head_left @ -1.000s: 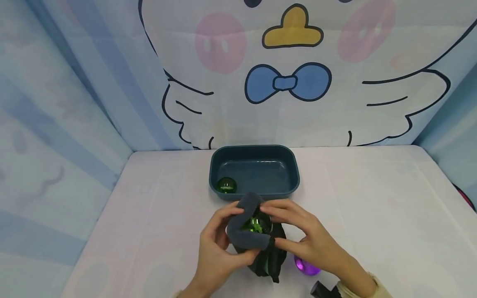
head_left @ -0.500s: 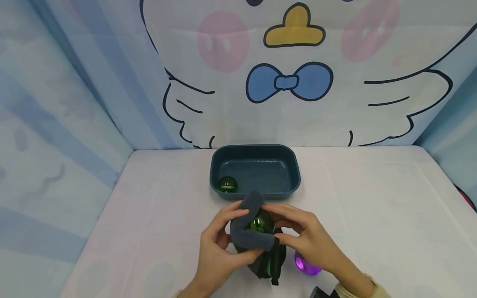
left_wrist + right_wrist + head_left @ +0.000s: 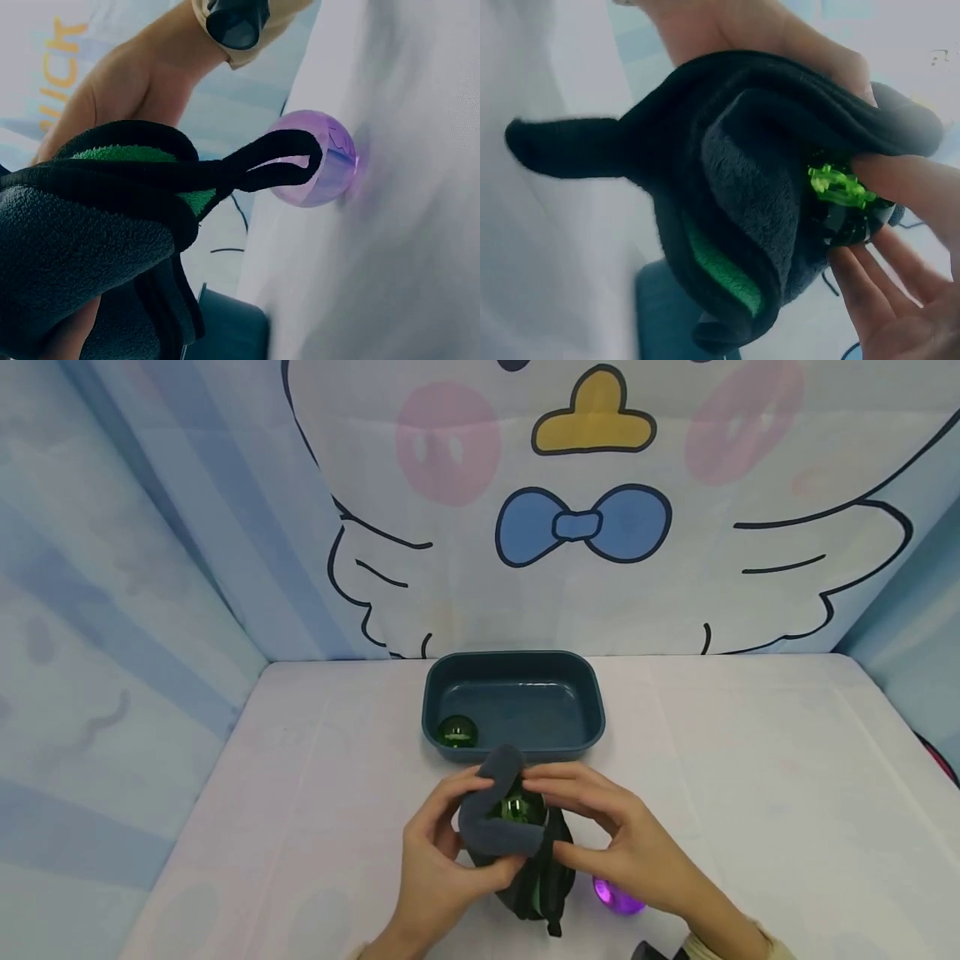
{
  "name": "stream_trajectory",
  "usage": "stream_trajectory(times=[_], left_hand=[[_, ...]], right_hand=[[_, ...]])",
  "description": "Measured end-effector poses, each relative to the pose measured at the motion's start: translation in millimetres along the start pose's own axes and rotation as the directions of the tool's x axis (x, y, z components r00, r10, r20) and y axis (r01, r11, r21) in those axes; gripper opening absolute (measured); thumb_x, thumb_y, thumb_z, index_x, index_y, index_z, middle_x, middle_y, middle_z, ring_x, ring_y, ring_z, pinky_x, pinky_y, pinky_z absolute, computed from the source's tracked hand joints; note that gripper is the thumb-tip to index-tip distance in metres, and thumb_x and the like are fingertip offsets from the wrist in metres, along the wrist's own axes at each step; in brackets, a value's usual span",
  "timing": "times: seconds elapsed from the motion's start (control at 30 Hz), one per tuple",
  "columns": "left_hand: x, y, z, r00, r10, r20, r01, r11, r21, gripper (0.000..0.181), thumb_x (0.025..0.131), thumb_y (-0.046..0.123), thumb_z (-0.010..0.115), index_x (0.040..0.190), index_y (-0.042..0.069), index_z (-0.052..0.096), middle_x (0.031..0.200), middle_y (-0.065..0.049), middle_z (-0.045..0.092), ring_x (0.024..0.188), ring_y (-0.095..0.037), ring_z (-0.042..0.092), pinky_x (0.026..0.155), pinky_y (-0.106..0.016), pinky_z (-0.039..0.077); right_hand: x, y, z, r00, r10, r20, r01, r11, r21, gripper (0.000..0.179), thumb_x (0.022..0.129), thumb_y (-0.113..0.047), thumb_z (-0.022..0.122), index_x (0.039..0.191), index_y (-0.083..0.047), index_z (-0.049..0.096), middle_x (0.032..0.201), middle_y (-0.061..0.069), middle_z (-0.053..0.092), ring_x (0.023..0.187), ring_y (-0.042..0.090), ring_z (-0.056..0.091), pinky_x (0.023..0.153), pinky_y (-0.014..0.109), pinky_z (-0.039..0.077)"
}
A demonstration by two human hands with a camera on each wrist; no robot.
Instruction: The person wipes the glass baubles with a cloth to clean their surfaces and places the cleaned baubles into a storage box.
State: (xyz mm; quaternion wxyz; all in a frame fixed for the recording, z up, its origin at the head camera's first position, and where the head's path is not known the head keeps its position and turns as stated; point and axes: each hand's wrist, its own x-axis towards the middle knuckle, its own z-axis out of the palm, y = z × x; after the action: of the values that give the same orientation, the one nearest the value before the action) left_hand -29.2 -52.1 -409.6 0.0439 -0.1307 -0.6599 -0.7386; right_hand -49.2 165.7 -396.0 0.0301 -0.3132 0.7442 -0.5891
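Note:
In the head view, a grey-and-black cloth (image 3: 498,837) with green lining is wrapped partway around a shiny green ball (image 3: 522,807). My left hand (image 3: 448,860) grips the cloth from the left, fingers above and thumb below. From the right, my right hand (image 3: 626,835) pinches the ball; the right wrist view shows its thumb (image 3: 907,176) and fingers (image 3: 866,292) on opposite sides of the green ball (image 3: 844,217). A hanging loop of the cloth (image 3: 90,232) shows in the left wrist view. The ball's far side is hidden in the folds.
Just behind the hands is a dark teal tray (image 3: 517,672), with a second green ball (image 3: 457,732) in its front left corner. A purple ball (image 3: 618,897) lies on the white tabletop (image 3: 750,777), partly beneath my right hand. Printed fabric (image 3: 600,602) stands behind the table.
Cloth and green ball shifted slightly right, then back left, in the two hands. My right fingers have changed their place on the ball a little. The tray and purple ball stayed put.

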Motion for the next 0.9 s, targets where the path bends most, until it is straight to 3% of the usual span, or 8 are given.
stream_trajectory(times=[0.17, 0.27, 0.5, 0.63, 0.9], left_hand=[[-1.4, -2.0, 1.0, 0.999, 0.054, -0.004, -0.054, 0.998, 0.018, 0.062, 0.068, -0.007, 0.085, 0.123, 0.01, 0.062, 0.136, -0.009, 0.055, 0.125, -0.029, 0.054, 0.09, -0.037, 0.057], [-3.5, -2.4, 2.1, 0.997, 0.079, 0.002, -0.079, 0.996, 0.031, 0.061, 0.068, -0.006, 0.086, 0.123, 0.009, 0.063, 0.135, -0.009, 0.056, 0.125, -0.027, 0.055, 0.089, -0.039, 0.057], [-4.4, -2.0, 2.7, 0.997, 0.076, 0.003, -0.076, 0.997, 0.024, 0.062, 0.068, -0.005, 0.086, 0.124, 0.01, 0.064, 0.137, -0.008, 0.056, 0.126, -0.027, 0.054, 0.09, -0.038, 0.056], [-4.7, -3.1, 1.7, 0.994, 0.113, 0.013, -0.113, 0.994, 0.01, 0.06, 0.069, -0.008, 0.085, 0.124, 0.007, 0.065, 0.136, -0.012, 0.056, 0.125, -0.029, 0.054, 0.088, -0.04, 0.057], [-4.8, -4.7, 2.3, 0.99, 0.131, 0.045, -0.131, 0.991, -0.002, 0.061, 0.071, -0.007, 0.084, 0.127, 0.006, 0.064, 0.138, -0.012, 0.055, 0.126, -0.027, 0.053, 0.088, -0.039, 0.058]], right_hand=[[-0.3, -0.2, 2.5, 0.999, -0.045, -0.018, 0.042, 0.991, -0.126, 0.054, 0.083, 0.0, 0.077, 0.133, -0.014, 0.062, 0.139, 0.003, 0.055, 0.131, 0.016, 0.05, 0.106, 0.026, 0.045], [-0.1, -1.0, 3.0, 0.997, -0.058, -0.041, 0.053, 0.991, -0.126, 0.049, 0.083, -0.003, 0.079, 0.129, -0.014, 0.065, 0.136, 0.004, 0.057, 0.129, 0.017, 0.052, 0.104, 0.026, 0.047], [-0.1, -1.3, 3.7, 0.998, -0.025, -0.051, 0.023, 0.999, -0.043, 0.048, 0.083, -0.001, 0.077, 0.129, -0.01, 0.065, 0.134, 0.006, 0.058, 0.129, 0.014, 0.054, 0.099, 0.029, 0.051], [-0.3, -1.0, 2.9, 0.998, 0.023, -0.062, -0.022, 1.0, 0.022, 0.048, 0.083, -0.001, 0.077, 0.128, -0.01, 0.066, 0.135, 0.006, 0.058, 0.127, 0.014, 0.056, 0.099, 0.03, 0.051], [-0.4, 1.8, -1.7, 0.993, 0.096, -0.063, -0.083, 0.978, 0.189, 0.048, 0.084, 0.005, 0.073, 0.131, 0.002, 0.061, 0.132, 0.01, 0.062, 0.119, 0.016, 0.063, 0.092, 0.031, 0.055]])
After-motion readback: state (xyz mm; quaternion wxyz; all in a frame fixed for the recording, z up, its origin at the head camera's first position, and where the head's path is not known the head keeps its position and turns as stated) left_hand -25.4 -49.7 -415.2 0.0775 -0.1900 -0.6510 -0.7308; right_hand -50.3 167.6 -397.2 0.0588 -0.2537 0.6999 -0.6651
